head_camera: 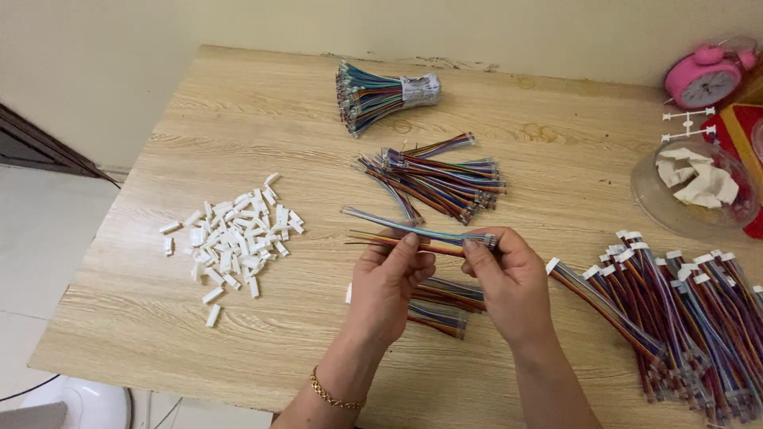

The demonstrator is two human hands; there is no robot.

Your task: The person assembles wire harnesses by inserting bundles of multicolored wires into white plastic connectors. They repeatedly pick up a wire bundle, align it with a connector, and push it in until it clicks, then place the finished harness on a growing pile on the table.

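My left hand and my right hand together pinch a short bundle of multicoloured wires above the wooden table. The right fingertips grip the wire end with small metal terminals; the left fingers hold the strands near their middle. A few more wire sets lie on the table under my hands. A heap of small white plastic connector housings lies to the left of my hands.
A loose pile of coloured wires lies beyond my hands, and a taped wire bundle farther back. Wires fitted with white connectors are piled at the right. A clear bowl with white pieces and a pink alarm clock stand far right.
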